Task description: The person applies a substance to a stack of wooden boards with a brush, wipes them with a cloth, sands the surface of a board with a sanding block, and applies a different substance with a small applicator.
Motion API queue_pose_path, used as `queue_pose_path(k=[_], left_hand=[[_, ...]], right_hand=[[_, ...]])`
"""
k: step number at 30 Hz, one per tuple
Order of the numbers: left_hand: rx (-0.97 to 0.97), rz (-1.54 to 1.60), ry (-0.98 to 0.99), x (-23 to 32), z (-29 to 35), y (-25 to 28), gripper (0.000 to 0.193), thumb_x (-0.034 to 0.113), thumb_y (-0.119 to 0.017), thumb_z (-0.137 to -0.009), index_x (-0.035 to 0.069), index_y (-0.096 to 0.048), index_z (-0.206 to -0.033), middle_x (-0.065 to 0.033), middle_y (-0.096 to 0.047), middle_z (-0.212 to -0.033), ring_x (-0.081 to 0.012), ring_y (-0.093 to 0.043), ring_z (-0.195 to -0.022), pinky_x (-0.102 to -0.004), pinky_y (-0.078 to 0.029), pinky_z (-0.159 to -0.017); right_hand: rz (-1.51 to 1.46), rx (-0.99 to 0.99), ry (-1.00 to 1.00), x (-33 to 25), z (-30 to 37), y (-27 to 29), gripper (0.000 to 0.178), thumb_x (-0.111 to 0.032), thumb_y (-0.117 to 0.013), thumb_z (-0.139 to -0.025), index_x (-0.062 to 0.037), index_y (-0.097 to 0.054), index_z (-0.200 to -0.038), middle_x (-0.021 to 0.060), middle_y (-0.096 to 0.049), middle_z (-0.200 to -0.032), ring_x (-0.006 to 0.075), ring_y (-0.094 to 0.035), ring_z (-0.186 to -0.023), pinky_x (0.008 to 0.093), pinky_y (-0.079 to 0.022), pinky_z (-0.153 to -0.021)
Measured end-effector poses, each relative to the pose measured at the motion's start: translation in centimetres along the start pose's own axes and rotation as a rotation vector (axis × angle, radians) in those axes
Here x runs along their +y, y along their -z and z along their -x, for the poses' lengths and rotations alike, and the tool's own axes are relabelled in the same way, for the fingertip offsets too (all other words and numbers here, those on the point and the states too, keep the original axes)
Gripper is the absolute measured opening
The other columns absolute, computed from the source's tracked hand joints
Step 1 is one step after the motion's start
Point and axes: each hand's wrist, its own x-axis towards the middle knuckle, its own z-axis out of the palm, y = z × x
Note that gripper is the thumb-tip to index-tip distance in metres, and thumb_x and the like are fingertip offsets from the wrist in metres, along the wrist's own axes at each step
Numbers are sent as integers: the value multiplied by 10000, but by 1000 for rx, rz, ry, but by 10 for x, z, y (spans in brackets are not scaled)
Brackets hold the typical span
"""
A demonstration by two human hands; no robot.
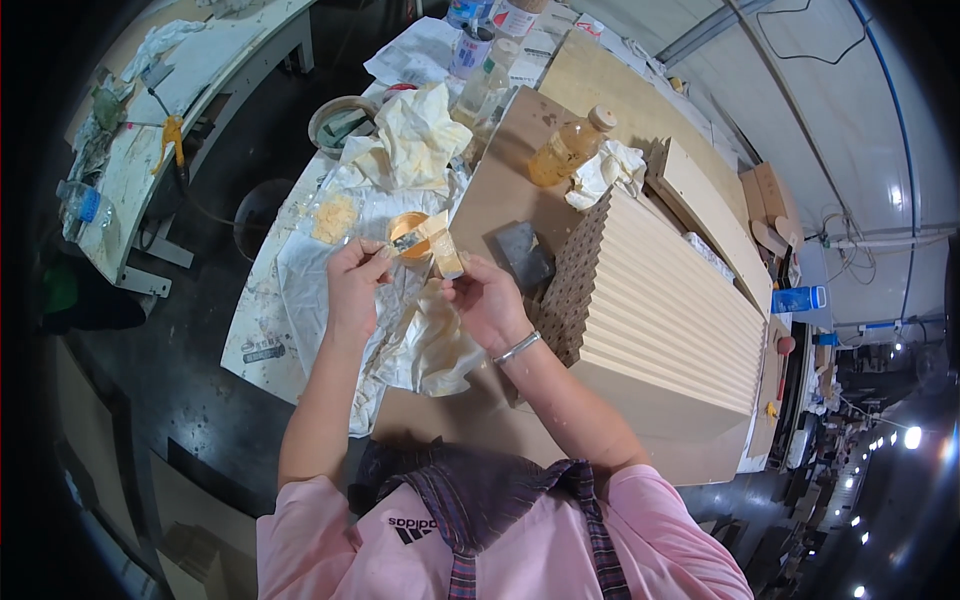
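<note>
My left hand (355,285) is closed in a pinch on a small flat piece with a dark, smeared face (405,242), which looks like a scraper blade. My right hand (487,300) pinches a flat tan strip (447,262) whose surface looks coated with yellowish paste. The two pieces are held close together; whether they touch, I cannot tell. Just behind them lies a round orange dish (408,222), partly covered by the pieces. Left of it is a mound of pale yellow paste (335,218) on a clear sheet.
Crumpled cream cloths (420,140) lie beyond my hands. A ribbed cream panel stack (670,310) stands at right beside a dark grey block (522,258). A bottle of amber liquid (565,150), a bowl (342,125) and a clear bottle (487,85) stand farther back.
</note>
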Motion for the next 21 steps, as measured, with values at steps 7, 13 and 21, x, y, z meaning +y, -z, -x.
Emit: queue_pose_path(k=[7,13,21], left_hand=[[110,-96,-90,-12,-18,9,17,0,-644,-873,7,-638,-858,-4,-607,-767,-73,-517,-644,-232,-440,-589],[115,-277,-113,-21,-27,9,32,7,-637,-894,-11,-632,-867,4,-600,-748,-60,-501,-644,-235,-427,-584],[200,-1190,-507,16,13,-5,266,149,-775,-794,54,-681,-1025,-68,-678,-888,-248,-633,-766,-370,-507,-710]], right_hand=[[-3,-103,37,-10,19,7,206,-149,-531,-965,-6,-614,-1087,78,-652,-903,155,-597,-770,269,-499,-719],[27,-31,87,-32,71,5,223,-177,-589,-940,-25,-622,-1099,57,-637,-933,164,-577,-815,284,-475,-760],[18,105,287,-59,136,56,263,-166,-603,-895,-16,-645,-1107,42,-654,-979,138,-567,-832,295,-453,-722]])
